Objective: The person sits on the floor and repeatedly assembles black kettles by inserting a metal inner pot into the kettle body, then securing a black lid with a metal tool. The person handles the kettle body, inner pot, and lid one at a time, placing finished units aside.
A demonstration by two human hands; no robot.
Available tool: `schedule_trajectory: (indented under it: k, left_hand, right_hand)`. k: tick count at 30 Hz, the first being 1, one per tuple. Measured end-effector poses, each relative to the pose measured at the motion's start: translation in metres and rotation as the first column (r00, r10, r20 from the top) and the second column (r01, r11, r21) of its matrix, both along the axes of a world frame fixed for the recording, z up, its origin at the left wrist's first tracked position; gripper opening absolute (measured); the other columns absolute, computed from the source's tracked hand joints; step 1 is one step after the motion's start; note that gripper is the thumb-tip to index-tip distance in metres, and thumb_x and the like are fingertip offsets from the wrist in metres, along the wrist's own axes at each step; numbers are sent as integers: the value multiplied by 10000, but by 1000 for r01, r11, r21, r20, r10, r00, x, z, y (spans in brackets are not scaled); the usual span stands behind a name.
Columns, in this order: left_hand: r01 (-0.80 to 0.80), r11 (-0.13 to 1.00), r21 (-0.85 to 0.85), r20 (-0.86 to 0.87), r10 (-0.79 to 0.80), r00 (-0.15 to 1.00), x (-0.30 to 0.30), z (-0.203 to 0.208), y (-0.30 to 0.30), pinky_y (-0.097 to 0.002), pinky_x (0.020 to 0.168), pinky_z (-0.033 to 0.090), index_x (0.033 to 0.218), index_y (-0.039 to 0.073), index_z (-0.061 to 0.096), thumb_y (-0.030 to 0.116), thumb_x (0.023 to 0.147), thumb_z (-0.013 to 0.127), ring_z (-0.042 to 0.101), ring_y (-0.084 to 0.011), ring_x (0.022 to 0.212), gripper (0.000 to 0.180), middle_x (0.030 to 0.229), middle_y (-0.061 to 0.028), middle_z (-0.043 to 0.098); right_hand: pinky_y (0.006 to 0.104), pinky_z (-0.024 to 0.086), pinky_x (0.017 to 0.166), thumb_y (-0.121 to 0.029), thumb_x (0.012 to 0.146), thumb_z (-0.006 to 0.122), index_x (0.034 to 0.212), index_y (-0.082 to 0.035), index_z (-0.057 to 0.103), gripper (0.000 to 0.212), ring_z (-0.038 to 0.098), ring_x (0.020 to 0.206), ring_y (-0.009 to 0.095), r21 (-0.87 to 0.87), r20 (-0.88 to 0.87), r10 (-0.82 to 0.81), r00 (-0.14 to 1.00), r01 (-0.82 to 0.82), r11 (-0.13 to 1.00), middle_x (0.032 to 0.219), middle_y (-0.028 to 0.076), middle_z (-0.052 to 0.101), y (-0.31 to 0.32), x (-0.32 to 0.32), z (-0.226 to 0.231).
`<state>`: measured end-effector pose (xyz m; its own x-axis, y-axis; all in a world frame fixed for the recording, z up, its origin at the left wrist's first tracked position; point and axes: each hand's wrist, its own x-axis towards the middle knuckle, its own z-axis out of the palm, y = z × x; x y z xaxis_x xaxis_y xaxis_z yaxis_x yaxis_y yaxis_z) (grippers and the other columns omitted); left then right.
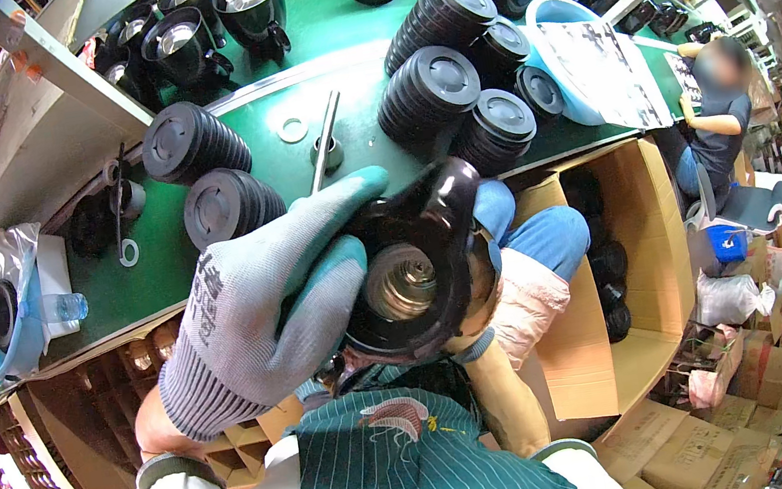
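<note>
A glossy black jug point(376, 332) with a silvery, mirror-like inner liner is held close in front of my apron, its round opening tilted up toward me. My left hand point(283, 296), in a grey knitted glove, is closed on the jug's left side, its fingers against the rim. From below comes my bare right forearm, and only the glove cuff of my right hand point(473, 347) shows, against the jug's lower right. The jug hides the fingers of that hand. Just beyond the jug, a metal rod point(327, 138) stands in a small cup on the green table.
Stacks of black lids point(436, 86) stand across the green table point(351, 114). Several black jugs point(251, 7) are behind them. A light-blue basin point(573, 106) sits at right, another blue tub point(20, 335) at left. Open cardboard boxes point(570, 359) flank me. A seated person point(718, 120) is far right.
</note>
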<state>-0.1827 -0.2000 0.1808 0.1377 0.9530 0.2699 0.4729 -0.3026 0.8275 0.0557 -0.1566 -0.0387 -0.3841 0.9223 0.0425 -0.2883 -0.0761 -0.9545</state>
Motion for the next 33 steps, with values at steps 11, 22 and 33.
schedule_trajectory:
  k: [11, 22, 33]
  left_hand:
    - [153, 988, -26, -217, -155, 964, 10, 31, 15, -402, 986, 562, 1382, -46, 599, -2, 821, 545, 734, -395, 1082, 564, 1167, -261, 714]
    - [286, 958, -6, -278, -277, 920, 8, 39, 32, -404, 941, 579, 1380, -13, 616, -62, 801, 600, 733, -387, 1062, 581, 1160, -236, 726]
    - [211, 935, -284, -248, -284, 926, 2, 17, 31, -392, 878, 596, 1374, 28, 577, 80, 852, 756, 748, -365, 986, 554, 1111, -214, 724]
  right_hand:
    - [450, 547, 1008, -233, 950, 651, 1418, -4, 557, 529, 660, 1157, 301, 213, 110, 59, 992, -82, 974, 1343, 155, 656, 2, 21, 13]
    - [477, 544, 1008, -305, 941, 663, 1393, 3, 585, 552, 662, 1149, 331, 334, 201, 44, 979, -111, 936, 1343, 161, 663, -3, 22, 14]
    - [505, 540, 1007, -377, 933, 675, 1368, 9, 612, 585, 665, 1141, 360, 493, 401, 8, 916, -223, 841, 1343, 167, 670, 1, 46, 30]
